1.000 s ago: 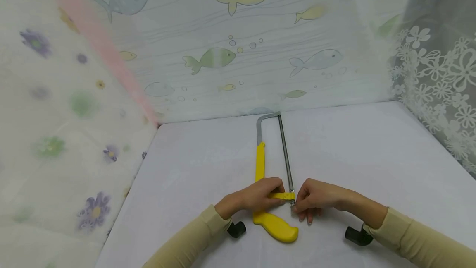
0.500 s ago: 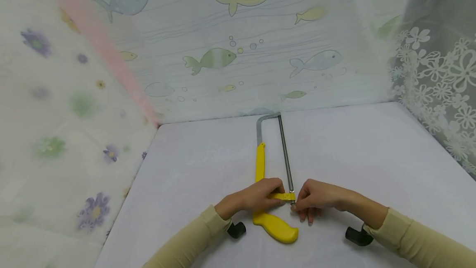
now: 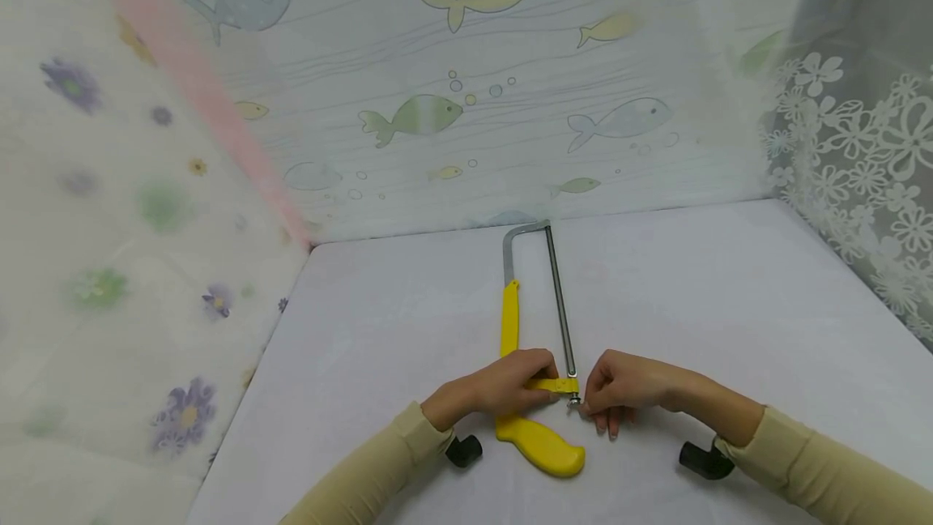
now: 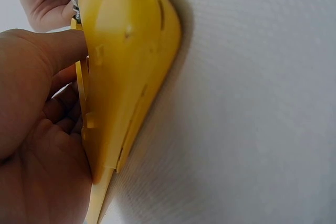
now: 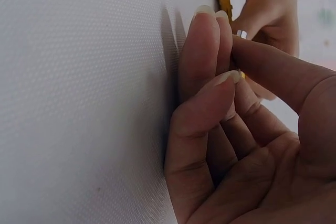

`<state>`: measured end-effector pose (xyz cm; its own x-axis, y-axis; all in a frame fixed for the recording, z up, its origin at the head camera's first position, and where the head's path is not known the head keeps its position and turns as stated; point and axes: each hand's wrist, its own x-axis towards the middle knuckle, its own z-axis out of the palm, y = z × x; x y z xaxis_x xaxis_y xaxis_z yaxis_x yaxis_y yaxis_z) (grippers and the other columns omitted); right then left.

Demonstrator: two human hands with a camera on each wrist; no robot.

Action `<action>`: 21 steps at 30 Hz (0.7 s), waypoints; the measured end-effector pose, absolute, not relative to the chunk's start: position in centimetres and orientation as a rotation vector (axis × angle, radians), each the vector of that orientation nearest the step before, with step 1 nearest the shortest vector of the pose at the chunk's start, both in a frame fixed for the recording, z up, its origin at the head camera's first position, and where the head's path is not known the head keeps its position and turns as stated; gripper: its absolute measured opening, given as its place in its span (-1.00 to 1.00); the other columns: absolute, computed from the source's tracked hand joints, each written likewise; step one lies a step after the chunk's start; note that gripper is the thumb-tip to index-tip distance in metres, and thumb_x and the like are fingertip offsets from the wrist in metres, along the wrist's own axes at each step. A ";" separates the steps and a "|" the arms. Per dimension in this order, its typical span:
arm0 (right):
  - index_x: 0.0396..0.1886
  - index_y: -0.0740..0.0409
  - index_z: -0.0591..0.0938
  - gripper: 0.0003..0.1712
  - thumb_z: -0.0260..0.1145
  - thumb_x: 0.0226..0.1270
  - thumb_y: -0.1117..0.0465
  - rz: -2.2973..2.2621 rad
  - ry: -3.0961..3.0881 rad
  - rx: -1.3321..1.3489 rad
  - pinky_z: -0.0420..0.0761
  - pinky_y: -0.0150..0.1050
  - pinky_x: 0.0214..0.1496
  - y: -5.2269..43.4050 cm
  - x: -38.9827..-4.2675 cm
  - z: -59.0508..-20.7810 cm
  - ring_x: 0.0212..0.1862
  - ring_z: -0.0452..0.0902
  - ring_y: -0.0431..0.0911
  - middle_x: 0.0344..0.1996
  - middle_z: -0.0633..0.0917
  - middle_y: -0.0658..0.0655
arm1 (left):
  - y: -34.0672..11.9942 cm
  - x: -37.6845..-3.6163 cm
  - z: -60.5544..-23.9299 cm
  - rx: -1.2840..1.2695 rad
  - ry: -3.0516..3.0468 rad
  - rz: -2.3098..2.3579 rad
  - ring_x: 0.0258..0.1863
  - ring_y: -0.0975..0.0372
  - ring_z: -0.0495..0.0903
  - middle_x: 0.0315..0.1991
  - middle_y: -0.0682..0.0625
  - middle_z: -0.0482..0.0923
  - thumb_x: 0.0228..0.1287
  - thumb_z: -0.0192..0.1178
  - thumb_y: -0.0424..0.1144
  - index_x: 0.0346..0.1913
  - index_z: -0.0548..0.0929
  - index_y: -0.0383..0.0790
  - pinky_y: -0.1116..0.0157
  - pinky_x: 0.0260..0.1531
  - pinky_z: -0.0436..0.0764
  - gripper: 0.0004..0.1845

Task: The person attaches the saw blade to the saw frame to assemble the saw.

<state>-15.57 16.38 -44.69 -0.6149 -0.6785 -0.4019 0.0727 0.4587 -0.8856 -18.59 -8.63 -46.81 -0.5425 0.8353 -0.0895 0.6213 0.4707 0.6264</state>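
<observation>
Since a second ago almost nothing has shifted — only the right hand (image 3: 625,387) has edged slightly, its fingertips pinching the small metal nut (image 3: 574,401) at the blade's near end. No brand, label or writing can be read anywhere. A hacksaw (image 3: 519,347) lies flat at the table's (image 3: 729,314) centre: yellow plastic handle towards 6 o'clock, grey steel bow towards 12 o'clock, thin blade (image 3: 560,306) on its 3 o'clock side. Curled over the frame, the left hand (image 3: 496,389) grips it where handle meets blade. Its fingers hide that joint — the nut itself is too small to make out clearly.
</observation>
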 end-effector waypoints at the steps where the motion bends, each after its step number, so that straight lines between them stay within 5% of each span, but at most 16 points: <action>1: -0.40 0.31 0.74 -0.78 0.39 0.39 0.23 -1.221 1.930 -0.506 0.37 -0.41 -0.61 16.4 -15.5 -44.6 -0.59 0.61 -0.18 -0.58 0.72 0.16 | -8.6 -18.6 -46.8 1.220 2.337 0.765 -0.29 0.41 0.43 -0.21 0.17 0.54 0.47 0.26 -0.21 -0.08 0.56 -0.12 0.52 -0.22 0.47 -0.88; 21: -0.45 0.27 0.78 -0.61 0.41 0.39 0.02 -1.203 1.950 -0.437 0.37 -0.39 -0.60 15.6 -15.5 -44.3 -0.59 0.62 -0.17 -0.54 0.76 0.20 | -8.6 -18.6 -46.8 1.212 2.332 0.768 -0.29 0.40 0.44 -0.24 0.18 0.52 0.48 0.26 -0.20 -0.09 0.55 -0.10 0.52 -0.21 0.47 -0.89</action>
